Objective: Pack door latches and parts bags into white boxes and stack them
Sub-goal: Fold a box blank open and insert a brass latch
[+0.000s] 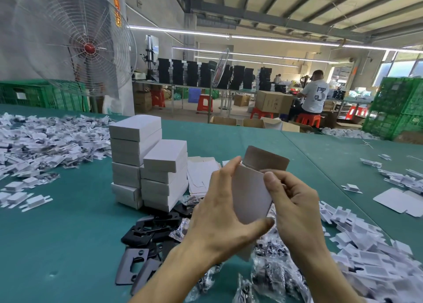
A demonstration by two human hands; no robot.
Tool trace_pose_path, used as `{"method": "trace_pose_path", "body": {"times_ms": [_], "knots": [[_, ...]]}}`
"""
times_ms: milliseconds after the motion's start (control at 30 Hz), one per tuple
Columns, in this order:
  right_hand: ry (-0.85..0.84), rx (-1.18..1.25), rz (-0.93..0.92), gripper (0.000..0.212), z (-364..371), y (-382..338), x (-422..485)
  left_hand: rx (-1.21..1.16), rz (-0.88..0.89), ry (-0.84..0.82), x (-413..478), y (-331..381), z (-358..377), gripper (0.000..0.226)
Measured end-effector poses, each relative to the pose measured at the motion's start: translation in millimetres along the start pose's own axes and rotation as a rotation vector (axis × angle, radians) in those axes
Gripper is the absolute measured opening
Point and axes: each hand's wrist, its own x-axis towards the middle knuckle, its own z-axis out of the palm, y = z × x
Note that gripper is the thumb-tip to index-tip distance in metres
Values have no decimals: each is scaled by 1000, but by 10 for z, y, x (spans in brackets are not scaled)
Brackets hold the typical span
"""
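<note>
I hold a white box (250,196) upright above the green table, its brown-lined top flap (265,158) standing open. My left hand (219,209) grips the box's left side, thumb under it. My right hand (295,202) pinches its right edge near the top. Stacked closed white boxes (148,163) stand to the left. Black door latch plates (151,229) lie in a heap below the stack. Clear parts bags (272,270) lie under my wrists. What is inside the held box is hidden.
Flat unfolded white boxes (201,177) lie behind my left hand. White plastic inserts are piled at the left (45,140) and right (370,252). One flat box blank (398,201) lies far right. A large fan (73,39) stands beyond the table.
</note>
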Motion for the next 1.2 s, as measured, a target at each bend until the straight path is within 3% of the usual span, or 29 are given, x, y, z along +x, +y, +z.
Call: {"method": "trace_pose_path", "body": {"times_ms": [100,267,367,467,667,800,1200], "knots": [[-35,-34,-19,21,61,-41,-27,122,-22,74,-27,18,69,117],[-186,-136,8,12,74,-93,-49,130,-38,106,1,-78,22,96],[-107,19,-51,23,91,-158,-65,171,-10,96,-3,-108,-3,94],[-74,196,-165,10,112,-216,-95,182,30,90,-2,-118,-12,94],[-44,37,-66,18,59,-182,-59,165,103,116,-13,-123,-25,97],[-56,103,-3,23,-2,-170,-56,155,104,119,-15,-114,-29,98],[64,-75,-62,17,13,-158,-52,223,108,100,-21,-83,-17,99]]}}
